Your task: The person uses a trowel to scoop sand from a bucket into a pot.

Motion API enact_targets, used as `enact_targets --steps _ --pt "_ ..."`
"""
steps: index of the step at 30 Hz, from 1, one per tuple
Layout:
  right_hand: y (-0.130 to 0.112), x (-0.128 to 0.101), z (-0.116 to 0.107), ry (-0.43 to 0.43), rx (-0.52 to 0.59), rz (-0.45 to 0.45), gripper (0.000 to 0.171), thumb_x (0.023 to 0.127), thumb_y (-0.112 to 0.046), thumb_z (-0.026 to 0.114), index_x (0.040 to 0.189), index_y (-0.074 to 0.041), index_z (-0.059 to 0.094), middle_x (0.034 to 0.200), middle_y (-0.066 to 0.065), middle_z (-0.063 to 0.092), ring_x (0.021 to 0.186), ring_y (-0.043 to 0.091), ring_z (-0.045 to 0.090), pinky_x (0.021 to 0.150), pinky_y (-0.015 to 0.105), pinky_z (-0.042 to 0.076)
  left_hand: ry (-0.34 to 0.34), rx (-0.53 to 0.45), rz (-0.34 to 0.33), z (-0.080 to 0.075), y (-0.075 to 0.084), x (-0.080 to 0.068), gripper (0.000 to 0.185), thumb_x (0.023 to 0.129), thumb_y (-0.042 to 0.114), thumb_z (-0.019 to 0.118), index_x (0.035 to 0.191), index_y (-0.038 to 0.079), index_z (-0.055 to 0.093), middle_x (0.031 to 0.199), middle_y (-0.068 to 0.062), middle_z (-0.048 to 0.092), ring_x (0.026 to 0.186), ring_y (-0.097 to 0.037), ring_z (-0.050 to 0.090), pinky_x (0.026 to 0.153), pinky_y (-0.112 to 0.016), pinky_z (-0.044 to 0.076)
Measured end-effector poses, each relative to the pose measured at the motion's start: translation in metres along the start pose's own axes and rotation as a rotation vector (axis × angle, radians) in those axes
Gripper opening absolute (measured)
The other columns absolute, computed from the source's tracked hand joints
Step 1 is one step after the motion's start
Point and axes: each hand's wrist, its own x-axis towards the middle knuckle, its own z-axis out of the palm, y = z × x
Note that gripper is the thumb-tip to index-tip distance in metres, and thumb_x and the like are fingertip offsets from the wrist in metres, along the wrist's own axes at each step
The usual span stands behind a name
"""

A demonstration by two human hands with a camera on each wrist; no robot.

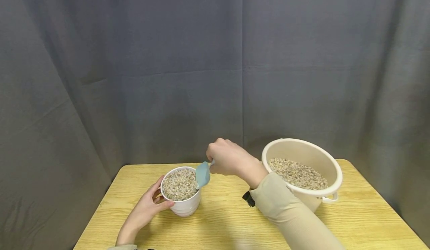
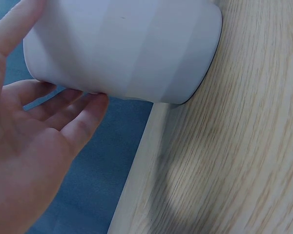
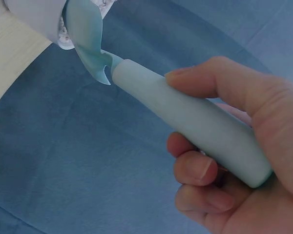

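Note:
A white pot stands on the table's left half, filled close to its rim with coarse, gravel-like granules. My left hand holds it from the left, thumb near the front rim and fingers round the far side. In the left wrist view those fingers touch the pot's wall. My right hand grips a light blue scoop by its thick handle. The tilted scoop blade is at the pot's right rim, its tip by the granules. The inside of the blade is hidden in the right wrist view.
A large cream bucket with side handles stands at the right, partly full of similar granules. My right forearm passes in front of it. The wooden table ends at a grey curtain behind.

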Motion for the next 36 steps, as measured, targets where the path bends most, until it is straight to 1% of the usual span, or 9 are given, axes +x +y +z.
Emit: enact_targets --steps 5,9,16,24,28,32,36 --pt "-0.009 0.004 0.0 -0.015 -0.052 0.005 0.044 0.067 0.001 0.067 0.054 -0.019 0.03 0.059 -0.008 0.018 0.054 0.008 0.02 0.045 0.024 0.017 -0.005 -0.028 0.007 0.0 -0.002 0.0 0.094 0.082 0.011 0.08 0.156 0.011 0.021 0.153 -0.021 0.03 0.125 -0.038 0.049 0.092 -0.029 0.051" --pt "-0.01 0.005 0.0 -0.017 -0.07 0.009 0.043 0.068 0.0 0.07 0.053 -0.018 0.034 0.058 -0.008 0.021 0.054 0.008 0.023 0.045 0.024 0.019 -0.006 -0.021 0.009 0.0 -0.004 0.0 0.093 0.083 0.012 0.079 0.156 0.011 0.022 0.153 -0.02 0.03 0.125 -0.038 0.049 0.092 -0.029 0.051" --pt "-0.008 0.005 0.0 0.017 -0.096 0.026 0.039 0.068 -0.001 0.073 0.053 -0.018 0.04 0.057 -0.009 0.027 0.054 0.009 0.029 0.044 0.024 0.024 -0.008 -0.025 0.013 -0.001 -0.002 0.0 0.094 0.083 0.011 0.079 0.156 0.009 0.02 0.153 -0.022 0.029 0.126 -0.04 0.048 0.092 -0.029 0.052" --pt "-0.004 0.003 -0.002 0.04 -0.077 0.055 0.037 0.068 -0.005 0.072 0.052 -0.019 0.042 0.056 -0.009 0.031 0.054 0.01 0.033 0.043 0.024 0.029 -0.01 -0.024 0.027 -0.002 -0.001 0.0 0.094 0.083 0.01 0.079 0.156 0.009 0.021 0.153 -0.021 0.031 0.123 -0.038 0.05 0.09 -0.028 0.052" --pt "0.0 -0.001 -0.004 0.06 -0.041 0.086 0.037 0.069 -0.008 0.071 0.052 -0.019 0.041 0.055 -0.01 0.029 0.053 0.009 0.031 0.043 0.025 0.027 -0.004 -0.021 0.02 -0.002 -0.001 0.0 0.094 0.083 0.011 0.079 0.156 0.01 0.021 0.153 -0.021 0.03 0.123 -0.038 0.05 0.091 -0.028 0.052" --pt "0.007 -0.007 -0.004 0.081 -0.009 0.12 0.038 0.072 -0.013 0.073 0.051 -0.018 0.042 0.056 -0.01 0.026 0.052 0.008 0.028 0.044 0.025 0.023 -0.002 -0.019 0.019 -0.003 -0.001 0.0 0.093 0.083 0.011 0.079 0.156 0.01 0.021 0.153 -0.021 0.031 0.123 -0.038 0.05 0.09 -0.028 0.052" --pt "0.013 -0.014 -0.004 0.106 -0.007 0.14 0.036 0.074 -0.019 0.075 0.051 -0.019 0.047 0.055 -0.01 0.029 0.051 0.007 0.03 0.043 0.025 0.026 0.003 -0.021 0.018 -0.004 -0.002 -0.002 0.093 0.083 0.01 0.079 0.156 0.01 0.021 0.153 -0.021 0.031 0.123 -0.038 0.05 0.09 -0.028 0.052"
